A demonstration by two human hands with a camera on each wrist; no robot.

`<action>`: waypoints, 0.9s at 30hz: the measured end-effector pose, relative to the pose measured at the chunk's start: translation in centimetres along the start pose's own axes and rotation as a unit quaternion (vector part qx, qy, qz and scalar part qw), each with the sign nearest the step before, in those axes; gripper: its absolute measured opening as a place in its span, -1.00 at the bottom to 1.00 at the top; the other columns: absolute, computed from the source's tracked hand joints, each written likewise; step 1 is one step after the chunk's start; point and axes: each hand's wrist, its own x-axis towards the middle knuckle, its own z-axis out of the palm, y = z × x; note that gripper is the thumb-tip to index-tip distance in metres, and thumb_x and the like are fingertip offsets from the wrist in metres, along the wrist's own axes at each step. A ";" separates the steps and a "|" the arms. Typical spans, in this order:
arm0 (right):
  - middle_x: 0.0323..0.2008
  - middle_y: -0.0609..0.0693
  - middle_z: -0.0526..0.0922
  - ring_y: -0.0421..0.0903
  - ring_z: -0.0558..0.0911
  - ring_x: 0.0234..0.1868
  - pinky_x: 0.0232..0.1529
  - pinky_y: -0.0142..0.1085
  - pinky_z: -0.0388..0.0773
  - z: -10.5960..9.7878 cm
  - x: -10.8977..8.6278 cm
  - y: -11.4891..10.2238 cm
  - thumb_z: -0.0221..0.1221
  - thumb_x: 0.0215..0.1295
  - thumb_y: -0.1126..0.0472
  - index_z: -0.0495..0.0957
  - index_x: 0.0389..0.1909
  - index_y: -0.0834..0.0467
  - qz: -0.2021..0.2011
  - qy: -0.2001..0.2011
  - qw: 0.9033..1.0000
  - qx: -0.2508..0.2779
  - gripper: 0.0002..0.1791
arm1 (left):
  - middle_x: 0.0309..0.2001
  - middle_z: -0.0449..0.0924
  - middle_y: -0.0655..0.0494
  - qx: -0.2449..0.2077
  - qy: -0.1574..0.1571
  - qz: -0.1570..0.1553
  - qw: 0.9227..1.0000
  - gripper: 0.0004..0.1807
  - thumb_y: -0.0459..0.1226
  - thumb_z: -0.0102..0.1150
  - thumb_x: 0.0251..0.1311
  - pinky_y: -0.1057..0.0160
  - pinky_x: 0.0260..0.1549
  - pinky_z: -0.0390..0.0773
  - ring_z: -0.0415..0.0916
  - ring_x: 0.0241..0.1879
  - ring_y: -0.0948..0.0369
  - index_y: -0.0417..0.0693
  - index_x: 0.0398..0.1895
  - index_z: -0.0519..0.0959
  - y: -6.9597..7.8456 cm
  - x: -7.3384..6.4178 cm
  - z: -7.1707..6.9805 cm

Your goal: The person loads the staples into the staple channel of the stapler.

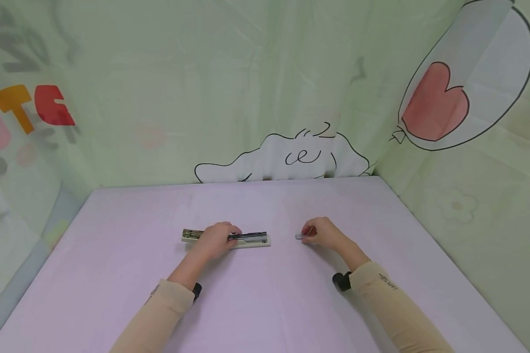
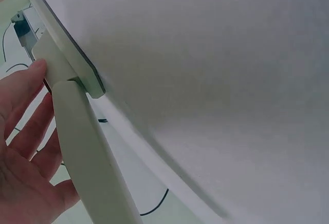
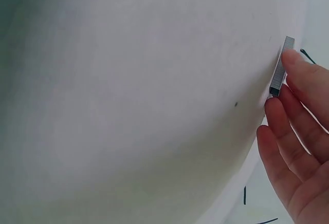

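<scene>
On the tabletop left of centre lies a long pale stapler (image 1: 252,243), its cover swung back so that the dark metal staple channel shows. My left hand (image 1: 214,239) grips it near the middle from above. Up close in the left wrist view, the thumb of the left hand (image 2: 31,147) presses on the pale plastic body of the stapler (image 2: 85,136). To the right of the stapler and apart from it, my right hand (image 1: 324,233) pinches a short strip of staples (image 1: 298,236). The grey ridged staple strip (image 3: 281,70) sits between thumb and fingers of the right hand (image 3: 303,131).
The table (image 1: 265,299) has a pale lilac cover. Behind it hangs a light green curtain (image 1: 181,98) with line drawings, and another printed sheet closes off the right side. Black wrist straps (image 1: 342,281) stick out by the sleeves.
</scene>
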 end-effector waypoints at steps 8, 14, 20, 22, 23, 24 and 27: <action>-0.45 -0.01 0.59 -0.13 0.49 -0.40 -0.31 -0.28 0.48 0.2 0.1 0.2 0.27 0.00 0.43 0.60 -0.42 0.29 -0.008 0.006 1.000 0.004 -0.91 | -0.10 0.59 0.03 -0.004 -0.002 -0.017 1.000 -0.75 -0.30 0.22 0.11 0.07 -0.12 0.48 0.50 -0.04 0.03 -0.01 -0.11 0.63 0.1 0.1 0.1; -0.43 0.00 0.60 -0.12 0.50 -0.39 -0.30 -0.27 0.49 0.1 0.2 0.2 0.26 0.03 0.42 0.60 -0.41 0.30 -0.002 0.001 1.000 0.000 -0.92 | -0.11 0.61 0.03 -0.009 -0.002 -0.034 0.999 -0.76 -0.30 0.24 0.09 0.07 -0.10 0.47 0.49 -0.02 0.03 -0.01 -0.13 0.65 0.3 0.3 -0.1; -0.44 0.01 0.60 -0.13 0.50 -0.40 -0.33 -0.29 0.50 0.0 0.2 0.1 0.25 0.04 0.44 0.60 -0.40 0.31 -0.004 -0.004 1.000 0.007 -0.93 | -0.10 0.61 0.02 -0.010 -0.004 -0.043 0.999 -0.76 -0.31 0.26 0.06 0.06 -0.08 0.46 0.48 0.00 0.03 -0.01 -0.15 0.67 0.4 0.4 -0.2; -0.44 0.00 0.59 -0.13 0.50 -0.41 -0.34 -0.29 0.49 0.0 0.2 0.1 0.25 0.04 0.44 0.59 -0.41 0.31 -0.002 -0.003 1.000 0.009 -0.93 | -0.09 0.60 0.02 -0.011 -0.006 -0.045 0.999 -0.76 -0.31 0.26 0.06 0.05 -0.08 0.46 0.47 0.00 0.02 -0.01 -0.16 0.67 0.5 0.4 -0.2; -0.44 0.00 0.59 -0.13 0.49 -0.41 -0.34 -0.30 0.50 0.1 0.2 0.1 0.25 0.04 0.44 0.59 -0.40 0.31 -0.002 -0.004 1.000 0.009 -0.93 | -0.09 0.60 0.01 -0.010 -0.006 -0.045 0.999 -0.77 -0.30 0.26 0.06 0.05 -0.08 0.46 0.47 0.01 0.02 -0.01 -0.16 0.67 0.5 0.4 -0.2; -0.44 0.00 0.58 -0.13 0.49 -0.41 -0.35 -0.30 0.50 0.1 0.2 0.2 0.25 0.04 0.44 0.59 -0.40 0.31 -0.001 -0.004 1.000 0.010 -0.92 | -0.09 0.60 0.01 -0.009 -0.007 -0.045 0.999 -0.77 -0.30 0.26 0.06 0.04 -0.09 0.46 0.47 0.01 0.02 -0.01 -0.16 0.67 0.5 0.4 -0.2; -0.45 0.00 0.57 -0.13 0.48 -0.42 -0.36 -0.31 0.49 0.1 0.3 0.1 0.25 0.04 0.43 0.58 -0.40 0.31 0.005 -0.005 1.000 0.015 -0.92 | -0.09 0.60 0.00 -0.010 -0.008 -0.046 0.999 -0.77 -0.30 0.26 0.07 0.03 -0.08 0.46 0.47 0.01 0.01 -0.02 -0.16 0.67 0.6 0.4 -0.2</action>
